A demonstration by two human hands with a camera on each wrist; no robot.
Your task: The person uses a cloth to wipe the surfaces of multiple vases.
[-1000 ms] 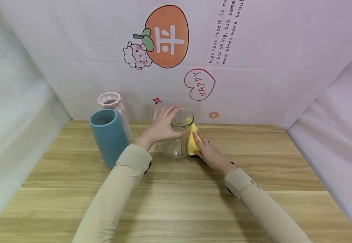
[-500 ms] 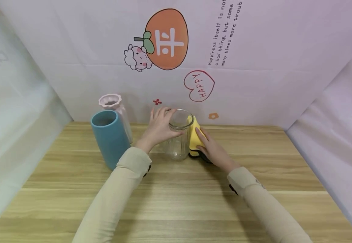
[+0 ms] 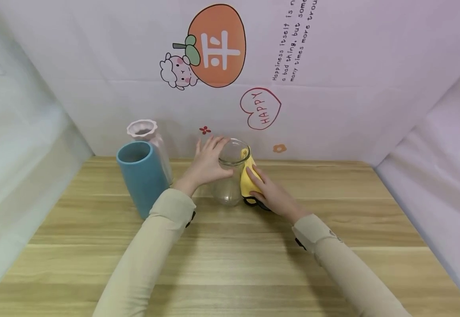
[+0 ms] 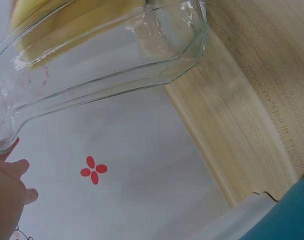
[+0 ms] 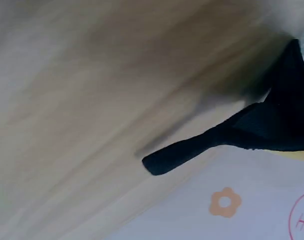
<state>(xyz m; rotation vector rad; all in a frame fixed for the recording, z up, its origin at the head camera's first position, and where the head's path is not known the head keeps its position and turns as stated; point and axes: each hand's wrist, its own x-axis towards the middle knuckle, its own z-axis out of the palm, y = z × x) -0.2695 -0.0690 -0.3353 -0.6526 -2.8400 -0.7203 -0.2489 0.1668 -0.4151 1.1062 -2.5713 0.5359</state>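
A clear glass vase (image 3: 227, 191) stands near the back of the wooden table, its faceted sides plain in the left wrist view. My left hand (image 3: 207, 166) holds it around the neck just below the rim, fingers behind and thumb in front. From the right, my right hand (image 3: 270, 193) grips a yellow cloth (image 3: 247, 186) with a black underside and presses it against the vase's side. In the right wrist view the cloth's black side (image 5: 276, 125) hangs with a narrow flap sticking out; the hand itself is outside that view.
Left of the vase stands a blue vase (image 3: 140, 182), close to my left forearm. Behind it is a pale pink vase (image 3: 161, 152) with a scalloped rim. A white printed curtain (image 3: 325, 123) rises along the table's back edge.
The cloth has shifted about on the vase's right side, flatter half a second ago and now slightly further left. My left hand keeps its hold at the neck.
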